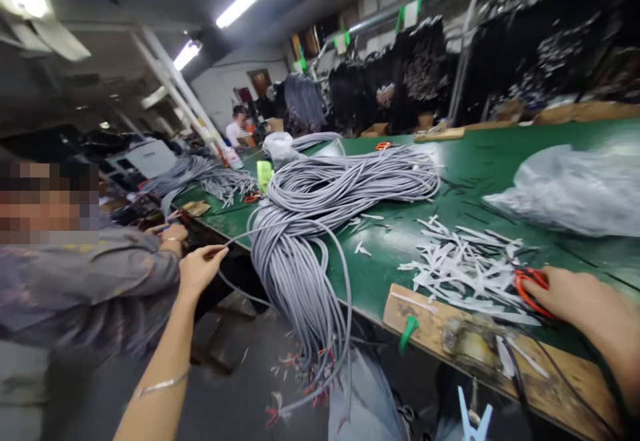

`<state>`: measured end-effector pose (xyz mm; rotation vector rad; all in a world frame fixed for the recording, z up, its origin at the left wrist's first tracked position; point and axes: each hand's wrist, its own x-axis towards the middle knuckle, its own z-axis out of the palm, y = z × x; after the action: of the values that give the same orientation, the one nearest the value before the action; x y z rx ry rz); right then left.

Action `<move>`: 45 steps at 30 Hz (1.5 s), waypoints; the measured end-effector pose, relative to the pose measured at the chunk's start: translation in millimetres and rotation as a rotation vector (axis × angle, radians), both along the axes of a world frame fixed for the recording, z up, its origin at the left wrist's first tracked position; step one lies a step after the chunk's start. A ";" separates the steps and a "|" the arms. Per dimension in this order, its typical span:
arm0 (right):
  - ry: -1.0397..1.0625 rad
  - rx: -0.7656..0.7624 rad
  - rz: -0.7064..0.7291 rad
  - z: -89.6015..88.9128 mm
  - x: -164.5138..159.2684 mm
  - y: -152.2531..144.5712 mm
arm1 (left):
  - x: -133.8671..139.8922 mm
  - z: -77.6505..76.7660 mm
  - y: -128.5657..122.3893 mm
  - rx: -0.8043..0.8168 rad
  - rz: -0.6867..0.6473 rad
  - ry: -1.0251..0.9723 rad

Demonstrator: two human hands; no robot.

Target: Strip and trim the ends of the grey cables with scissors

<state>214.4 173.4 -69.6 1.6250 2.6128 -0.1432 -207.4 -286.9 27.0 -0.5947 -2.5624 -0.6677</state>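
Note:
My left hand [203, 269] is closed in a pinch on one thin grey cable [345, 254], which loops right from the fingers over the bundle. Hanging over the table edge is a thick bundle of grey cables [295, 281], its stripped ends showing red and white wires near my knee. At the right, my right hand [573, 294] is wrapped round the orange handles of scissors [525, 287]. Their blades lie among white scraps [465, 264] and are hard to make out.
A wooden board [560, 387] with a green clip [409, 333] runs along the front edge of the green table [470, 204]. A clear plastic bag [575, 191] lies at the right. Close on the left sits another person [95, 287]. Black cables [390, 81] hang behind.

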 end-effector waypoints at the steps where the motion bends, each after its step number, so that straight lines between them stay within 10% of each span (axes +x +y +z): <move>1: 0.005 -0.022 -0.002 3.3 -0.7 -2.9 | 5.2 -3.9 9.5 0.016 -0.023 0.027; 10: 0.050 -0.063 0.039 19.9 -0.8 -20.5 | 46.4 -16.7 173.2 -0.252 -0.500 -0.035; 18: 0.045 -0.042 0.041 21.7 -2.5 -22.2 | 34.1 -25.0 262.4 -0.615 -0.344 -0.162; 26: 0.043 -0.008 0.082 29.2 -2.6 -29.0 | 36.3 -15.1 281.2 -0.782 -0.347 -0.241; 34: 0.031 -0.038 0.102 30.6 -5.3 -32.1 | 52.6 -22.9 239.0 -0.817 -0.510 -0.207; 45: 0.027 -0.030 0.041 33.7 -3.9 -32.4 | 64.1 -38.8 238.2 -0.375 -0.617 0.068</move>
<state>210.4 141.0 -36.0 1.5702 2.6484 -0.2036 -143.3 -48.7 -11.8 -1.5380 -2.4439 -0.3294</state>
